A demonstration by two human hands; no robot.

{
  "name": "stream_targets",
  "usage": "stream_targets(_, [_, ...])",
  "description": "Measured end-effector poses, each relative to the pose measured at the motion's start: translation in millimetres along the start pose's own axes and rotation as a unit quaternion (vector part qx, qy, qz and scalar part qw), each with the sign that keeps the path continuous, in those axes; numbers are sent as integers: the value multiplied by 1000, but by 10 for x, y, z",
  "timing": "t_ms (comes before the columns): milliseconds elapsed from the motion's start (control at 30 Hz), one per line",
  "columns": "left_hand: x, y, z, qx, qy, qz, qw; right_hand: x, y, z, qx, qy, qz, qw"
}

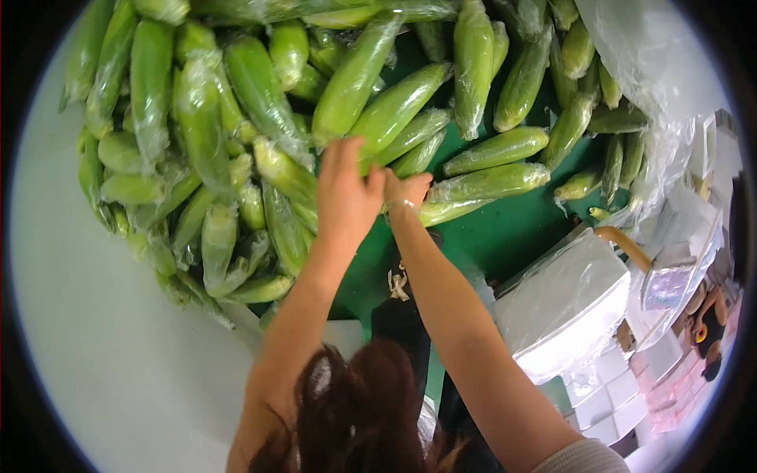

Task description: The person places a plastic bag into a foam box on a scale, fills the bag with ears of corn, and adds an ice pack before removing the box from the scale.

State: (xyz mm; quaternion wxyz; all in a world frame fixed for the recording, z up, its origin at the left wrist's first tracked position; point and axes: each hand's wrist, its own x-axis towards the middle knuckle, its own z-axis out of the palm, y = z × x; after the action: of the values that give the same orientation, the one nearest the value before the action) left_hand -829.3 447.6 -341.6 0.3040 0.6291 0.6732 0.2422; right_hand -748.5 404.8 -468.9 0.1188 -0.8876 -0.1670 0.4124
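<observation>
A large heap of ears of corn in green husks, wrapped in clear plastic film, lies before me. My left hand (pixel 349 186) is at the heap's near side, its fingers reaching over the lower end of one wrapped ear (pixel 355 77). Close beside it, almost touching, is my right hand (pixel 405 188), which has a band at the wrist. Another wrapped ear (pixel 405 109) slants away just beyond both hands. To the right of my right hand lies a further ear (pixel 488 182). What the fingers hold, if anything, is hidden.
Green floor (pixel 473 242) shows under the ears. A pale wall (pixel 89 284) borders the heap on the left. White film-covered boxes (pixel 568 295) stand at right, below hanging plastic sheeting (pixel 662 65). Another person (pixel 707 322) is at the far right edge.
</observation>
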Motion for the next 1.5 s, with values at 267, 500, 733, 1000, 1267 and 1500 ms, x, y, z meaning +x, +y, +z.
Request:
stream_targets(267, [131, -146, 1392, 396, -83, 166, 899, -786, 854, -402, 328, -200, 42, 922])
stream_targets(500, [370, -282, 1507, 396, -160, 107, 898, -762, 1368, -1497, 455, -229, 136, 850])
stream_targets(733, [-3, -122, 1078, 39, -268, -55, 961, -873, 1681, -2290, 359, -360, 123, 852])
stream_targets(1000, [380, 1147, 1721, -10, -604, 28, 797, -110, 1749, -1827, 685, -214, 222, 660])
stream_targets(1267, [-306, 654, 1788, 233, -462, 68, 853, 239, 1739, -1460, 744, -268, 227, 569])
stream_targets(1500, [-263, 361, 1532, 89, -425, -26, 900, 276, 1233, -1351, 415, -49, 132, 899])
